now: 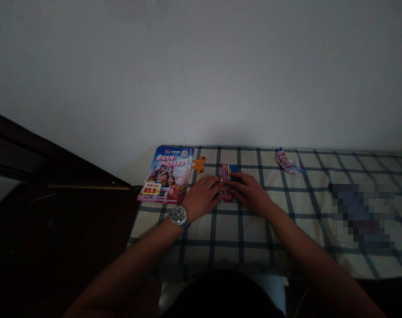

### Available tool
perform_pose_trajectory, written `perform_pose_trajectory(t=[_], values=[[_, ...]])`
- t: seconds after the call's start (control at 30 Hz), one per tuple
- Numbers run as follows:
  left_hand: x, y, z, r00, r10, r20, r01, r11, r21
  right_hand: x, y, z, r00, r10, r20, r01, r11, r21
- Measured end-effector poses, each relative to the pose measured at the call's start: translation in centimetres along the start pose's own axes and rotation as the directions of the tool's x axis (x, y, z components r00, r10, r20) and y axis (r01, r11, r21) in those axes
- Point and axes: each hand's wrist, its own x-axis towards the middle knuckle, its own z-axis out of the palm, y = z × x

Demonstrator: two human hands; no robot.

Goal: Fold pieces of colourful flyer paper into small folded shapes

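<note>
Head view: folded leaflet (226,170) at frame center, just below mid-height, on checked cloth (199,247). Left hand (202,196) on its left side, right hand (252,192) on its right, both touching it, fingers bent, slightly spread; can't tell if either pinches. Silver wristwatch (179,216) on left wrist. Flyer stack (169,174) left of center, top one reads 89.9; orange bear figure (198,164) just beside it. Crumpled or folded printed paper (283,160) right of center. Pixelated object (359,216) lower right, unidentifiable.

Fingers (239,176) partly hide the folded leaflet (225,171), and coarse pixels blur a dark object (359,216) at right.
</note>
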Motion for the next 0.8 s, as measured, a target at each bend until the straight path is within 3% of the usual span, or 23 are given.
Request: perform_pose_trajectory(t=[0.23, 0.8], values=[[-0.01, -0.06, 0.21, 1.0, 0.0, 0.004, 0.0, 1.0, 0.022, -0.08, 0.08, -0.35, 0.998, 0.027, -0.051, -0.023, 0.996, 0.084], [0.01, 0.01, 0.54, 1.0, 0.017, 0.02, -0.017, 0.999, 0.035, -0.15, 0.11, -0.19, 0.998, 0.023, -0.051, -0.02, 0.998, 0.059]])
